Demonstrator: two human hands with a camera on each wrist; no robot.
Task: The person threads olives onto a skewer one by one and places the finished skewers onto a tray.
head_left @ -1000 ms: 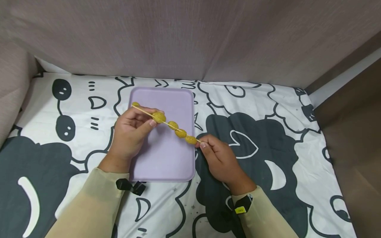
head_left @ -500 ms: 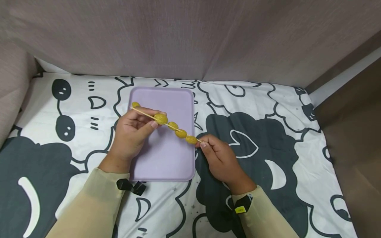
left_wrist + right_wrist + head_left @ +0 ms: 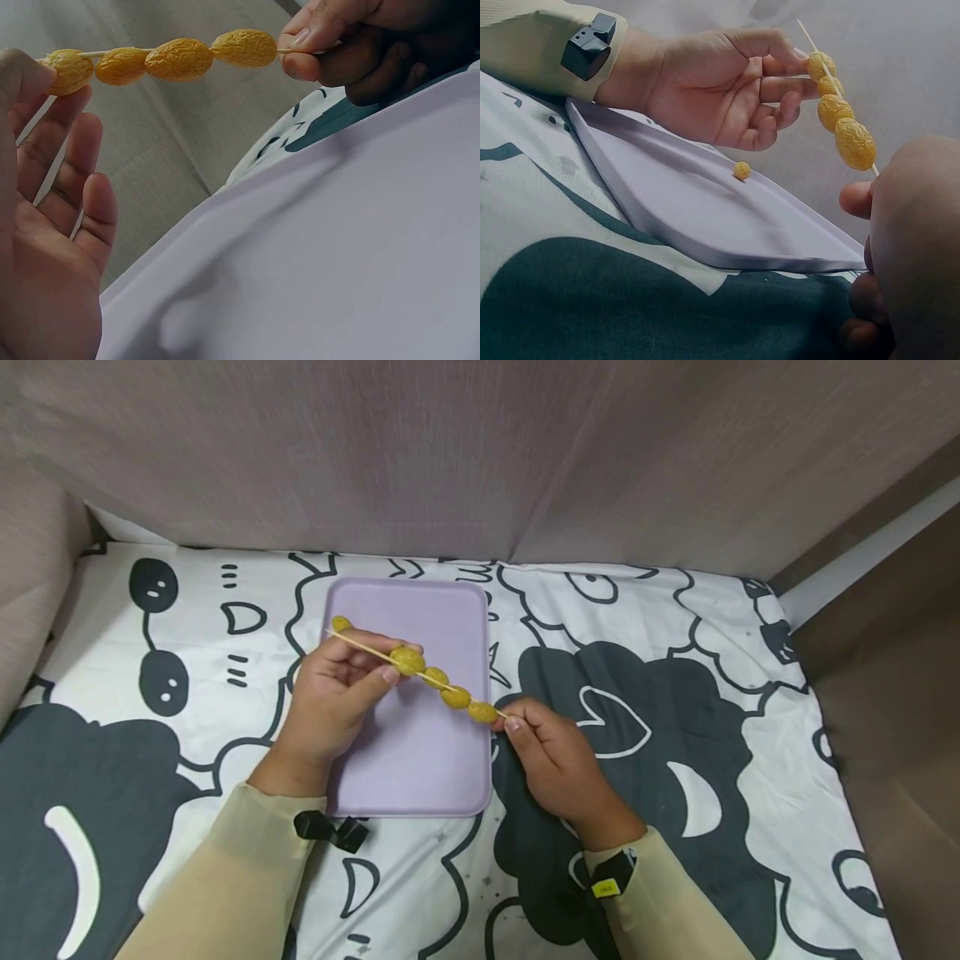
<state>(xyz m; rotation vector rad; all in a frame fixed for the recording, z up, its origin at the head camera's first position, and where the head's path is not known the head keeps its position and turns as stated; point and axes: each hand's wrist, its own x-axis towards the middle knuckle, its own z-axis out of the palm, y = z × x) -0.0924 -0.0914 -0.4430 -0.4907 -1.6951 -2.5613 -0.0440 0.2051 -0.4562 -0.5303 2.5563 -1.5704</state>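
A thin wooden skewer (image 3: 360, 646) carries several wrinkled yellow fruits, held slanting above a pale purple tray (image 3: 412, 768). My left hand (image 3: 322, 702) pinches the leftmost fruit (image 3: 407, 661) between thumb and fingers; its other fingers are loosely bent in the left wrist view. The bare skewer tip sticks out to the left past that fruit. At the opposite end, my right hand (image 3: 551, 760) pinches the skewer just beyond the last fruit (image 3: 244, 48). One loose yellow fruit (image 3: 741, 171) lies on the tray, partly hidden behind the left hand in the head view.
Tray and hands are over a white cloth (image 3: 450, 877) with dark cartoon prints. A grey-brown fabric (image 3: 480, 460) rises behind the cloth, and a brown surface (image 3: 892, 693) borders it on the right. Both wrists wear small black devices.
My left hand has shifted slightly right, and the fruit it pinches has slid along the skewer closer to its neighbour. The right hand stays nearly still.
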